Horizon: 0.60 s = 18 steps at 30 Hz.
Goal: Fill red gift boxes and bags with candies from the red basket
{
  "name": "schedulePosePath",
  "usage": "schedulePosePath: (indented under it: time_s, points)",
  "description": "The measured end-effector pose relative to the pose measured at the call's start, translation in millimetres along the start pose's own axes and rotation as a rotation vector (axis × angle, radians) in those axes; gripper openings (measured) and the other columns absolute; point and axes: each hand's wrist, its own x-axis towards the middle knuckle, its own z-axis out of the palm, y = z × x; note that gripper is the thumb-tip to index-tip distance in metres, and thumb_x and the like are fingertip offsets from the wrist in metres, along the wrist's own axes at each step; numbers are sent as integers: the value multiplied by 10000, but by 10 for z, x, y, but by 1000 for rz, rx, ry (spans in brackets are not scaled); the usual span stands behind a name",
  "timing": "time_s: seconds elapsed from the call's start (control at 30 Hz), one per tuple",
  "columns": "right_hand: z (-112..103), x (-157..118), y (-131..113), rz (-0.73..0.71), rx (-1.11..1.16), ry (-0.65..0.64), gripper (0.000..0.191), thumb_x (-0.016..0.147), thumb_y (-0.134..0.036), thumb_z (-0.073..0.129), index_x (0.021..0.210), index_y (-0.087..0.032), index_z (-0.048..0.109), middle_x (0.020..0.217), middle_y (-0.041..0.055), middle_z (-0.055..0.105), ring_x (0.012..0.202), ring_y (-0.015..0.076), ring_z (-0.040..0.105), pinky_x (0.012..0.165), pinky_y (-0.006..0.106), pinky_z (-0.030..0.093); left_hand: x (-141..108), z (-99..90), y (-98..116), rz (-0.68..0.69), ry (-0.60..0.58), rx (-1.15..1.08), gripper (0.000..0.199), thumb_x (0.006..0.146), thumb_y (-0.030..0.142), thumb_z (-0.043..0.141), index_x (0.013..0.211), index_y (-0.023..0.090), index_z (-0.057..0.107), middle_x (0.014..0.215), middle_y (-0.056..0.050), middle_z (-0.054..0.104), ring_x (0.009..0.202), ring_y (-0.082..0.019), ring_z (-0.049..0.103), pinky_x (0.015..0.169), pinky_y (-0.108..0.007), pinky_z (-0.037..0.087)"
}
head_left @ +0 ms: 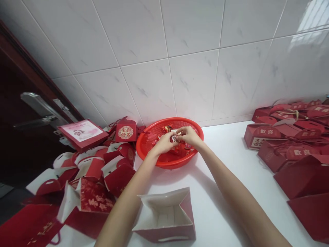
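My left hand [164,143] and my right hand [189,136] are over a red plastic basket [146,145] with a perforated wall. The fingers of both hands are closed and meet at a small red-and-white wrapped candy [174,138]. Its shape is partly hidden by the fingers. Several red-wrapped candies [189,150] lie in the basket below and around the hands. Between my forearms, near the front, stands a red paper gift box [167,231] with its top open and a white inside.
Several open red gift boxes [89,168] crowd the left, beside a box with a pink picture lid [82,132]. Rows of red boxes [295,151] stand on the right of the white table [221,137]. A tiled wall [192,82] rises behind; a door handle [43,106] is at far left.
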Motion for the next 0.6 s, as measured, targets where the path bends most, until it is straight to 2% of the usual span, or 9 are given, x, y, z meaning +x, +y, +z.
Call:
schedulePosePath:
  time_s: [0.07,0.17,0.23,0.4,0.53,0.6]
  points:
    - [-17,-4,-1,0,99,61,110,760,-109,691,864,-146,681,675,2,661,649,138,628,585,227,462,-11,-8,26,6,21,-10,428,746,138,654,1171,191,646,971,-21,725,925,-218,677,811,-281,519]
    - [-34,6,-1,23,298,161,68,704,-158,735,756,-161,692,605,-29,598,590,127,580,558,238,450,-27,-18,51,-45,44,71,573,738,106,664,1298,205,600,861,2,721,820,-205,686,737,-266,515]
    - [-40,21,3,55,396,210,72,664,-164,748,703,-171,688,591,-35,583,568,123,561,551,246,455,-36,-18,54,-121,49,184,532,763,105,653,1285,199,619,837,-9,732,809,-206,696,722,-256,506]
    - [-51,47,14,98,479,261,120,637,-187,759,718,-183,670,670,-5,638,599,145,598,521,255,477,-38,7,18,-262,-14,362,233,809,144,630,1009,175,744,957,-93,775,940,-251,713,791,-275,511]
    - [-67,42,15,98,554,241,158,610,-213,772,735,-181,680,690,-2,652,620,150,622,509,247,485,28,2,27,-235,-52,374,292,801,138,632,1064,195,745,1079,-91,767,1029,-260,697,851,-284,509]
    - [-79,45,16,96,644,250,199,574,-212,794,735,-178,682,690,-5,662,636,148,633,524,240,494,98,-16,64,-197,-105,380,314,778,136,652,1070,202,747,1080,-76,765,1043,-261,692,855,-278,508]
